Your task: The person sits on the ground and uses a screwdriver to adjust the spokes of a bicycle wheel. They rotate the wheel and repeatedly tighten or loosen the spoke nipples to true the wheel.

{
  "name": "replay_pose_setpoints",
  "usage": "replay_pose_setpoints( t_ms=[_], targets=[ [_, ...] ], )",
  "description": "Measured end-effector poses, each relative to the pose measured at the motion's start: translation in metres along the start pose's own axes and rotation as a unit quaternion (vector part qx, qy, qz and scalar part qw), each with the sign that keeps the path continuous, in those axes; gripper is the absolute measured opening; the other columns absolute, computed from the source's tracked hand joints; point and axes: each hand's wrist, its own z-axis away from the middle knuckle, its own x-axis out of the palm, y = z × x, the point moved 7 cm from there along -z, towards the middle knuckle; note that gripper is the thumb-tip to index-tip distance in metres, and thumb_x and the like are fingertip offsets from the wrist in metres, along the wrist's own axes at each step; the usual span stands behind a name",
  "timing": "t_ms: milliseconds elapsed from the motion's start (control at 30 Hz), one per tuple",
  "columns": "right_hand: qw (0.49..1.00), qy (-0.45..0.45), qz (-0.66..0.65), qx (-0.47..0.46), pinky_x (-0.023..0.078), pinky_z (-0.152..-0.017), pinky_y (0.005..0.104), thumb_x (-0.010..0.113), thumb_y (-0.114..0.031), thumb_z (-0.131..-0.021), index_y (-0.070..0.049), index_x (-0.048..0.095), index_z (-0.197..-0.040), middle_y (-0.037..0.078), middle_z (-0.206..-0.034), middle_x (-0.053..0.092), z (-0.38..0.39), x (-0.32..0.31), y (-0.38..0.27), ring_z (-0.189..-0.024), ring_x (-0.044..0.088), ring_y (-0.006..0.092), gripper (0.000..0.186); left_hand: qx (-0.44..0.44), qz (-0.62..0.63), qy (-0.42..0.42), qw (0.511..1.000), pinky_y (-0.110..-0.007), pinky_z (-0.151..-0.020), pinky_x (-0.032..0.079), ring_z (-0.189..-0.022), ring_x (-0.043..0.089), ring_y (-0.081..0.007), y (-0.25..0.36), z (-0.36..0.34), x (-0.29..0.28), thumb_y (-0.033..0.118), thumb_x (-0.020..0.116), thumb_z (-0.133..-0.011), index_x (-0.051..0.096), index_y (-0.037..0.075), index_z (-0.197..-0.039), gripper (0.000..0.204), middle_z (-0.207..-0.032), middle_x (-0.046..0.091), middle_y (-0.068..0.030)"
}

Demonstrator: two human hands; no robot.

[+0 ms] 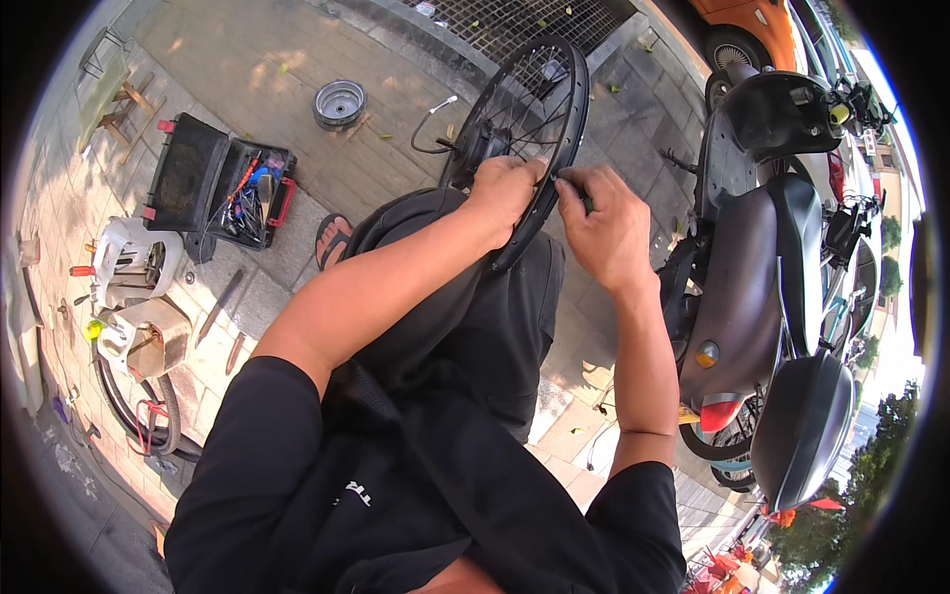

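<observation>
A black spoked wheel (577,109) without a tyre stands tilted between my legs, its dark hub (482,144) toward the left with a short cable (424,127) ending in a white connector. My left hand (507,196) is closed on the near part of the wheel, thumb and fingers at the rim beside the spokes. On the rim's outer side, my right hand (609,220) has its fingers curled, with thumb and forefinger drawn together at the rim's edge. Something dark shows under those fingers, but I cannot make out what it is.
An opened black toolbox (188,178) with several tools lies at the left. Beyond it sits a round metal part (339,104). White containers (139,259) and a tyre (170,416) are at the lower left. A parked scooter (737,267) stands close at the right, a metal grate (515,25) ahead.
</observation>
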Motion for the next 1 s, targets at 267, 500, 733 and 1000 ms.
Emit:
replay_pose_setpoints(
  t_ms=[267,500,733,1000],
  targets=[
    [0.994,0.007,0.109,0.0,0.057,-0.066,0.041,0.076,-0.015,-0.091,-0.008,0.078,-0.094,0.008,-0.083,0.07,-0.008,0.002,-0.019,-0.075,0.072,0.031,0.008,-0.019,-0.018,-0.013,1.0,-0.031,-0.051,0.044,-0.059,0.056,-0.0119,0.004,0.004,0.002,0.02,0.067,-0.104,0.066,0.002,-0.089,0.024,-0.074,0.062,-0.0042],
    [0.99,-0.019,0.138,-0.004,0.057,-0.068,0.0407,0.076,-0.016,-0.091,-0.008,0.079,-0.095,0.009,-0.084,0.071,-0.015,0.006,-0.025,-0.077,0.072,0.0314,0.01,-0.02,-0.036,-0.007,0.999,-0.03,-0.05,0.042,-0.057,0.054,-0.0114,0.005,0.004,-0.001,0.022,0.067,-0.104,0.066,0.002,-0.087,0.026,-0.071,0.06,-0.003],
    [0.99,-0.083,0.1,0.048,0.057,-0.076,0.0415,0.078,-0.017,-0.091,-0.006,0.08,-0.104,0.012,-0.093,0.075,-0.022,-0.002,-0.021,-0.085,0.074,0.0354,0.018,-0.027,-0.038,0.011,0.999,-0.027,-0.042,0.034,-0.049,0.047,-0.0075,0.006,0.007,0.004,0.019,0.062,-0.107,0.065,0.008,-0.089,0.021,-0.066,0.054,0.0019],
    [0.991,-0.079,0.016,0.105,0.058,-0.079,0.0431,0.077,-0.02,-0.091,-0.008,0.07,-0.123,0.012,-0.095,0.076,-0.009,0.0,-0.006,-0.089,0.075,0.0359,0.035,-0.043,-0.033,-0.034,0.998,-0.027,-0.049,0.043,-0.06,0.059,-0.0107,0.007,0.001,0.0,0.014,0.059,-0.108,0.068,0.001,-0.097,0.019,-0.076,0.063,-0.0035]
  ],
)
